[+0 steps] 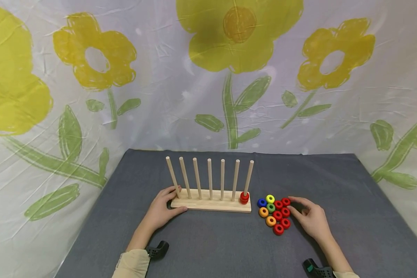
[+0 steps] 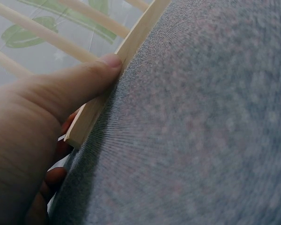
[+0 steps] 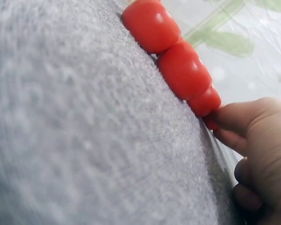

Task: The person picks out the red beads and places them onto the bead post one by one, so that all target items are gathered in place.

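A wooden peg rack (image 1: 212,205) with several upright pegs stands on the dark cloth. Red rings (image 1: 244,198) are stacked on its rightmost peg. My left hand (image 1: 161,210) grips the rack's left end, thumb along the front edge and fingers behind. Up close, the left thumb (image 2: 84,84) presses on the base (image 2: 91,117). To the rack's right lies a group of small rings in red, orange, yellow, green and blue. My right hand (image 1: 311,218) has thumb and index fingertips at a red ring (image 1: 285,201) on the group's far right. Its thumb touches a red ring (image 3: 205,101) in the right wrist view.
Close to my right hand lie more red rings (image 1: 278,229), two orange rings (image 1: 271,221), a green ring (image 1: 270,208), a blue ring (image 1: 262,203) and a yellow ring (image 1: 270,199). Behind the cloth-covered table (image 1: 208,247) hangs a flowered curtain (image 1: 160,116).
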`<state>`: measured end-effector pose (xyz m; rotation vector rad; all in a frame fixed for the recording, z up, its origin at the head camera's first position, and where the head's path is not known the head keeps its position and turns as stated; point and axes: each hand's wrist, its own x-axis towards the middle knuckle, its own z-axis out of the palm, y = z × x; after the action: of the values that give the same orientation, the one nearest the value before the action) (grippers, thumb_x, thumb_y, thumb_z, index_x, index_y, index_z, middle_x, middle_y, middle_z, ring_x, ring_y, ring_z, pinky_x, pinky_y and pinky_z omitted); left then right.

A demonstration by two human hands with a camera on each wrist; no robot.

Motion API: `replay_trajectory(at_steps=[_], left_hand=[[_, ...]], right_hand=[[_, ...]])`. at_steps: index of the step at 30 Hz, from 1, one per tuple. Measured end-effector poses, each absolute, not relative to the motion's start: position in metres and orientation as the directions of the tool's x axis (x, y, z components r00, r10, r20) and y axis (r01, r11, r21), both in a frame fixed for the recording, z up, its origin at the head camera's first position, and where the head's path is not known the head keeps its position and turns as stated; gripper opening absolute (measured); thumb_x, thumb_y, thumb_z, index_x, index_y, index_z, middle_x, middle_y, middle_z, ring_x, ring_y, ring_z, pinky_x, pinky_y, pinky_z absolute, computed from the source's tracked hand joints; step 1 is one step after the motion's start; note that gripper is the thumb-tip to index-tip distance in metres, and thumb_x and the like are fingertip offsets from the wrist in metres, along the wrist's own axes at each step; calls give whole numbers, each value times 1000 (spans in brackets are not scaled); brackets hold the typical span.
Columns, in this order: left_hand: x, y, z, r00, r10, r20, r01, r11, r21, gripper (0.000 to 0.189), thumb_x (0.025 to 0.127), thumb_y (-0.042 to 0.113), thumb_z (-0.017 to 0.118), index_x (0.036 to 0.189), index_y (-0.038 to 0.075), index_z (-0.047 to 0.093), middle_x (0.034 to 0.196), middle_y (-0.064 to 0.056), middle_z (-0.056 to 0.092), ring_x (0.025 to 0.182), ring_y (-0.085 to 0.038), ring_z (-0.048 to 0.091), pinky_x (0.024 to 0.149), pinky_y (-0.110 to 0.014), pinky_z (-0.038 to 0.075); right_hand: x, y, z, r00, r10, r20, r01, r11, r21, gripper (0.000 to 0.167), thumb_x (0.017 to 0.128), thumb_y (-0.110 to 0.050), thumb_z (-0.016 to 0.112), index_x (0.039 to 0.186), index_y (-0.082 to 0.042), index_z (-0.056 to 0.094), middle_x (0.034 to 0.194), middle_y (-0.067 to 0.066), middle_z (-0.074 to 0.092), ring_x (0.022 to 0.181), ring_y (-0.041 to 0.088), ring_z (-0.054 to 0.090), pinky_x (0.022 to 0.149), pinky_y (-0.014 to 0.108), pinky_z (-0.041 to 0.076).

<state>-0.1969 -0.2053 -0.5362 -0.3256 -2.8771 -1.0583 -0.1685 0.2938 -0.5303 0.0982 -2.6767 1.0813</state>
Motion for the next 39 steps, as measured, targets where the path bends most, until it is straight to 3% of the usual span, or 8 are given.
replay_trajectory(at_steps=[10, 12, 16, 19, 22, 27, 39], left_hand=[[-197, -205, -536, -977, 173, 125, 213, 743, 635, 78, 89, 40, 87, 153, 8, 58, 157, -16, 53, 147, -41, 45, 117, -64, 40], [-197, -206, -536, -978, 171, 120, 208, 742, 637, 78, 89, 41, 87, 154, 8, 58, 157, -16, 53, 147, -41, 44, 117, -64, 40], [-197, -206, -535, -977, 172, 122, 210, 745, 633, 78, 89, 41, 87, 153, 7, 58, 156, -16, 53, 147, -41, 45, 116, -64, 41], [-197, -205, -535, -977, 171, 126, 212, 747, 631, 77, 89, 39, 88, 152, 6, 59, 156, -16, 54, 146, -41, 46, 116, -64, 41], [-198, -205, -536, -977, 169, 127, 211, 748, 630, 76, 89, 39, 88, 151, 6, 60, 156, -16, 54, 146, -41, 46, 116, -64, 41], [-197, -205, -536, -977, 168, 129, 212, 751, 626, 76, 89, 39, 88, 151, 6, 60, 155, -17, 55, 146, -42, 46, 116, -64, 41], [-198, -206, -538, -974, 174, 143, 226, 745, 627, 77, 89, 39, 88, 152, 7, 59, 155, -16, 55, 146, -42, 46, 116, -64, 42]], right_hand=[[-169, 288, -528, -970, 85, 229, -90, 746, -660, 34, 93, -16, 85, 125, -9, 79, 56, -5, 41, 41, 4, 26, 40, 23, 27], [-170, 287, -529, -966, 94, 241, -91, 748, -657, 34, 91, -15, 86, 124, -9, 79, 59, -3, 48, 41, 5, 27, 40, 23, 27], [-171, 286, -532, -956, 98, 277, -111, 753, -648, 33, 88, -12, 88, 120, -8, 80, 84, 9, 72, 42, 5, 28, 40, 24, 28], [-171, 286, -533, -951, 91, 294, -127, 756, -643, 32, 88, -11, 88, 119, -8, 81, 98, 12, 76, 42, 4, 28, 40, 24, 29], [-171, 287, -533, -954, 86, 288, -125, 756, -642, 32, 88, -11, 87, 120, -8, 80, 82, 8, 70, 43, 4, 27, 40, 23, 28], [-170, 289, -530, -967, 87, 239, -94, 750, -655, 33, 90, -13, 86, 122, -9, 79, 53, -7, 38, 42, 3, 25, 40, 22, 25], [-170, 289, -529, -978, 90, 190, -64, 731, -679, 37, 92, -15, 85, 127, -9, 78, 50, -10, 34, 42, 3, 25, 40, 22, 25]])
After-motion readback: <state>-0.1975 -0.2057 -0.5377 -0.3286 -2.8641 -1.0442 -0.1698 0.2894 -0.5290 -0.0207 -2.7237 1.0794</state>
